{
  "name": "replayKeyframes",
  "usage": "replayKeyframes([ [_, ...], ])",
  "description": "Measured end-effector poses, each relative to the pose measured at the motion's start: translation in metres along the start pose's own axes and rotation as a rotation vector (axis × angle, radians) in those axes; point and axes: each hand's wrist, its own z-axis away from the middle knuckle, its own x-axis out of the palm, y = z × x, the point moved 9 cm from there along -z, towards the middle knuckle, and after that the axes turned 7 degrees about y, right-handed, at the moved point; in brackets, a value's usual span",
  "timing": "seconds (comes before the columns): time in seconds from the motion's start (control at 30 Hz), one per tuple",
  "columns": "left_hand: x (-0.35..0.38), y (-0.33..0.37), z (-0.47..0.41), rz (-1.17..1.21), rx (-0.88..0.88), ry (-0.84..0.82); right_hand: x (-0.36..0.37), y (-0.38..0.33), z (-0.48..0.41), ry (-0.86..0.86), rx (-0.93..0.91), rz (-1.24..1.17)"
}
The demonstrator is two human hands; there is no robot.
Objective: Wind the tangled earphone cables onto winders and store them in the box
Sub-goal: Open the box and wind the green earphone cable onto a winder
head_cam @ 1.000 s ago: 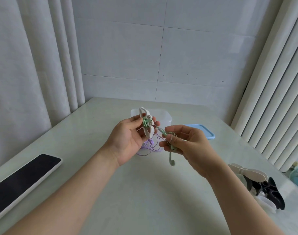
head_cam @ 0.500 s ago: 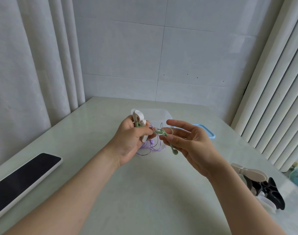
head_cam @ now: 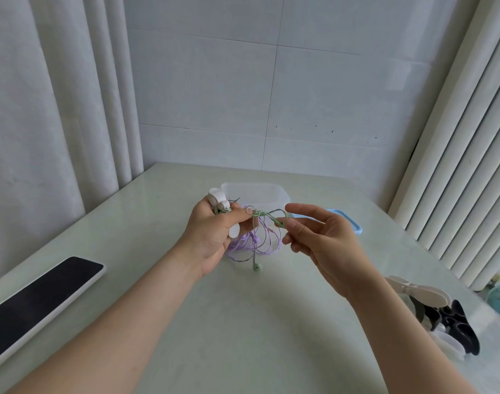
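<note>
Swung down, small green earbud [head_cam: 256, 267] dangles; right hand [head_cam: 325, 243] pinches thin green cable [head_cam: 267, 216], left hand [head_cam: 212, 237] grips white plastic winder [head_cam: 218, 198]: winding unfinished.

Only the person's arms and hands show. The left hand [head_cam: 212, 237] and the right hand [head_cam: 322, 240] are bare, with slim fingers and short, rounded nails of natural colour. The left forearm [head_cam: 115, 322] and the right forearm [head_cam: 399, 336] are bare as well, uncovered all the way to the bottom edge of the view. Both forearms look smooth and broaden toward the camera under the wide-angle lens. Fine creases cross the wrists and knuckles, and soft shadow falls along the undersides of both arms.
</note>
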Motion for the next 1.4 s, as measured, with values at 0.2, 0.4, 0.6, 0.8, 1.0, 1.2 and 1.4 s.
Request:
replayKeyframes([
  [0.2, 0.010, -0.004, 0.007, -0.034, -0.044, -0.100, 0.001, 0.004, -0.001, -0.030, 0.006, -0.008],
  [0.4, -0.002, 0.000, 0.004, -0.264, 0.035, -0.015, -0.005, -0.011, -0.001, 0.054, -0.085, 0.035],
  [0.6, -0.013, 0.001, -0.004, -0.097, 0.058, 0.085, -0.003, -0.005, 0.001, 0.027, 0.015, 0.133],
  [0.8, 0.004, 0.000, 0.001, -0.067, 0.050, -0.090, -0.013, -0.004, 0.001, 0.166, -0.053, 0.311],
  [1.0, 0.011, 0.002, 0.005, -0.120, 0.078, -0.144, 0.016, 0.009, 0.005, -0.116, 0.121, 0.023],
  [1.2, 0.009, 0.007, 0.006, -0.244, 0.157, -0.142, 0.019, 0.005, 0.010, -0.108, 0.050, 0.198],
  [1.4, 0.010, 0.012, 0.008, -0.516, 0.293, -0.145, -0.007, -0.003, 0.002, 0.136, -0.072, 0.449],
])
